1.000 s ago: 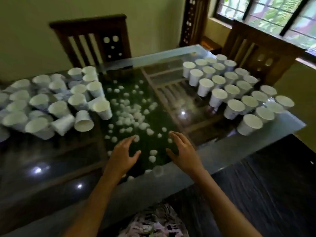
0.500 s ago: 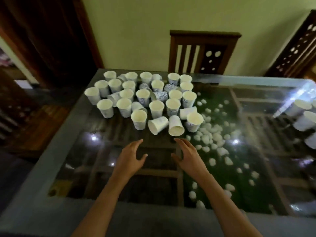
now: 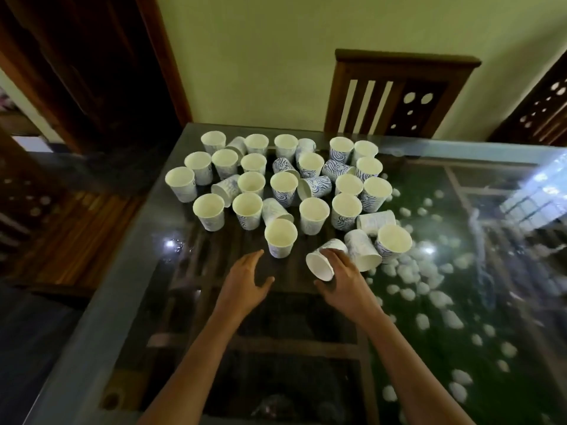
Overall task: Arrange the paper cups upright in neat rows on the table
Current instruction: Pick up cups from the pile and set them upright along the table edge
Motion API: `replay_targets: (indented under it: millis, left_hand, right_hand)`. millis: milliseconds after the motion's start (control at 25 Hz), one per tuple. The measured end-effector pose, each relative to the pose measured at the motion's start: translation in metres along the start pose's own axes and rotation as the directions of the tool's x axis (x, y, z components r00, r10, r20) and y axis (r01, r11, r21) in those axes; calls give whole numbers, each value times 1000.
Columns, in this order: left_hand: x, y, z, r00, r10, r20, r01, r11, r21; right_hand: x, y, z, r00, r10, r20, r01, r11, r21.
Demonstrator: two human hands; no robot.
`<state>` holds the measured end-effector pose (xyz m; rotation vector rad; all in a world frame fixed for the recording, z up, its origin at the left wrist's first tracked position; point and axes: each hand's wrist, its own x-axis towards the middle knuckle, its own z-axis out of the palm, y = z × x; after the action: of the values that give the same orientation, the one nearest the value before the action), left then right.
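Note:
Several white paper cups with blue swirl print crowd the far left part of the glass table (image 3: 129,271); most stand upright, a few lie on their sides among them. My right hand (image 3: 343,280) grips a tipped cup (image 3: 320,266) at the cluster's near edge, its mouth facing me. Another fallen cup (image 3: 362,253) lies just right of it, beside an upright cup (image 3: 394,245). My left hand (image 3: 245,280) hovers with fingers spread, just below an upright cup (image 3: 280,240), holding nothing.
White cotton balls (image 3: 423,271) are scattered over the green area under the glass on the right. A dark wooden chair (image 3: 399,96) stands behind the table's far edge. The table's left edge drops to a wooden floor.
The view has swung from the right group of cups to the left cluster. Both hands have reached forward, and my right hand has taken hold of a fallen cup.

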<state>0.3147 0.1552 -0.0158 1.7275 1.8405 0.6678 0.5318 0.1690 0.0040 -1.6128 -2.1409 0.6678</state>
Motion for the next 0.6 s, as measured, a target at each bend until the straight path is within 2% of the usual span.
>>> replay_targets:
  millis: [120,240,320,600]
  left_hand:
    - [20,3,7,1000,-9,-28,8,999,-31]
    - [40,4,17,996,-17,-84,10,996,-85]
    - [49,3,24,991,-44,-124,30,993,-113]
    - [60,6,41,966,-120,-227,76,978,-196]
  right_hand:
    - [15,11,-5,999,1,37,2,996,-85]
    - [28,24,-10,979,31,199,0,988,-153]
    - [34,30,-11,967,26,255,15,987,-158]
    - [57,40,-2,946,-66,317,143,963,-228]
